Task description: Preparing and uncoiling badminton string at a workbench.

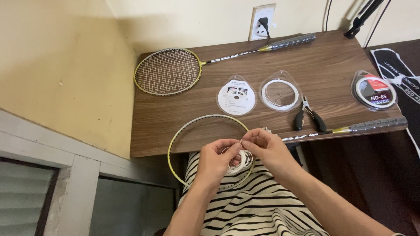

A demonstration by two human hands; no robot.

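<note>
Fingers of the left hand [215,158] and right hand [267,146] pinch a small coil of white string [239,160], seemingly at its top, over the unstrung racket [192,131] overhanging the worktop [332,74]. Pliers [309,117] lie nearby.

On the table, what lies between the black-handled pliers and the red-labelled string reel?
Head view: only bare brown wooden tabletop between the black-handled pliers and the red-labelled string reel.

Left hand [215,158], right hand [267,147], fingertips pinched together
</note>
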